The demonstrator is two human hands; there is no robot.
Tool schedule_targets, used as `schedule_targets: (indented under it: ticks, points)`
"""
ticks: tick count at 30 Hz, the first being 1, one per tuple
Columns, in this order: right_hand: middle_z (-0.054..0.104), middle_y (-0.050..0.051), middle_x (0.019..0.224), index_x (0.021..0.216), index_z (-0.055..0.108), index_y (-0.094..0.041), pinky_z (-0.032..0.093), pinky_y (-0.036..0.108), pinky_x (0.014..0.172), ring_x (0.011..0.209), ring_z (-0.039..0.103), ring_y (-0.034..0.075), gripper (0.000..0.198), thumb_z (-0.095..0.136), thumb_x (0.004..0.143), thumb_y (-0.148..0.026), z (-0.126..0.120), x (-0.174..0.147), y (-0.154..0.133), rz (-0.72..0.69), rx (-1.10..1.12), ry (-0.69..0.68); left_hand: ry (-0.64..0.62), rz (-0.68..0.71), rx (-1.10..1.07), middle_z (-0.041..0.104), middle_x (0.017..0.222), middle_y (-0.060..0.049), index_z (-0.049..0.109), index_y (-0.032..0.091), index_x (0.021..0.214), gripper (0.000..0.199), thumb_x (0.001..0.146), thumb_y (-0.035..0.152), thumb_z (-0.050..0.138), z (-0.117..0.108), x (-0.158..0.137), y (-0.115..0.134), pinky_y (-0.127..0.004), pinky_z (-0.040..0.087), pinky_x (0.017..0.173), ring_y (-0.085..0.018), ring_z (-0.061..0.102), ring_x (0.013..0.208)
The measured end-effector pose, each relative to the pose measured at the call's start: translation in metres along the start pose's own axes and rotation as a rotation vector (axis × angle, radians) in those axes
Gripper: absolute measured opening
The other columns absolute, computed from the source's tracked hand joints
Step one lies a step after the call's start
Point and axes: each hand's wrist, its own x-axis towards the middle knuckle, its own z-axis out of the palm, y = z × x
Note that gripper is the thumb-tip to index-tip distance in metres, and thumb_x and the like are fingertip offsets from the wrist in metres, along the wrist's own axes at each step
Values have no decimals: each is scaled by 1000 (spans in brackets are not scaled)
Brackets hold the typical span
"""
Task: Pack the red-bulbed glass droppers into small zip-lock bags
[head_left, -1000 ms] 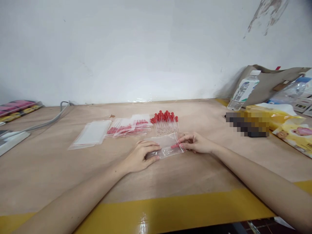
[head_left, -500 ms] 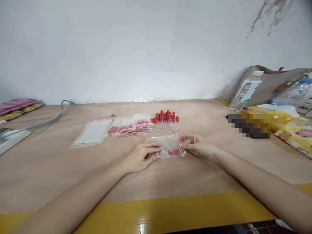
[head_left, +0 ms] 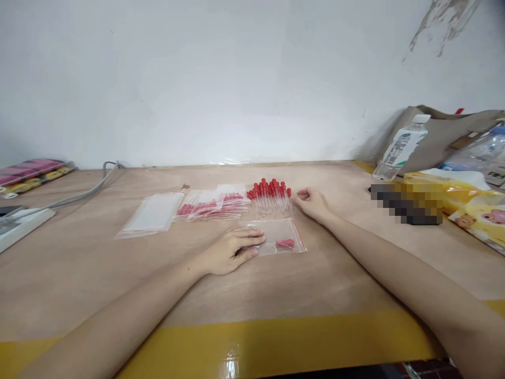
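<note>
A clear zip bag (head_left: pixel 278 230) lies flat in front of me, with one red-bulbed plastic dropper (head_left: pixel 285 243) inside. My left hand (head_left: pixel 232 250) holds the bag at its left end, fingers over it and thumb at the near edge. Beyond the bag, a heap of droppers (head_left: pixel 272 197) has red bulbs pointing to the wall and clear stems toward me. My right hand (head_left: pixel 311 203) is just right of that heap, fingers loosely bent and apart, with nothing seen in them. Filled zip bags (head_left: pixel 211 205) lie left of the heap, beside a stack of flat bags (head_left: pixel 153 211).
A grey cable (head_left: pixel 79 197) runs to a white power strip (head_left: pixel 26 227) at left, near a pink and yellow pack (head_left: pixel 33 173). On the right are a bottle (head_left: pixel 400 150), a grey bag (head_left: pixel 437 139), a blurred-out dark object (head_left: pixel 406 205) and yellow packets (head_left: pixel 481 216).
My right hand has let go of the zip bag's right end and moved away from me to the droppers' right side. My left hand stays on the bag.
</note>
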Motion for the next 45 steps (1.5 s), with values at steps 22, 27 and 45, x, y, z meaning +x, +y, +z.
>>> schedule_targets:
  ticks: [22,27,45]
  points:
    - [51,-2,60,140,10,-11,38,25,46,47,48,13,76,50,75,-19,-48,-29,-16,45,235,-314,42,13,-30,50,129,-5,50,24,125,36,90,32,45,3,-2,-1,-40,33,103,-20,44,121]
    - [49,-7,63,130,24,-23,38,20,40,48,51,10,78,60,62,-15,-46,-57,-18,141,753,-246,49,13,-23,50,129,-5,50,24,125,35,91,31,44,3,-2,-1,-41,34,103,-20,45,121]
    - [56,-3,68,111,33,-23,53,26,55,56,61,13,52,59,67,-12,-38,-84,-20,284,951,-207,45,-5,-27,48,131,-5,47,24,127,37,91,31,44,2,-2,-1,-41,33,103,-20,42,122]
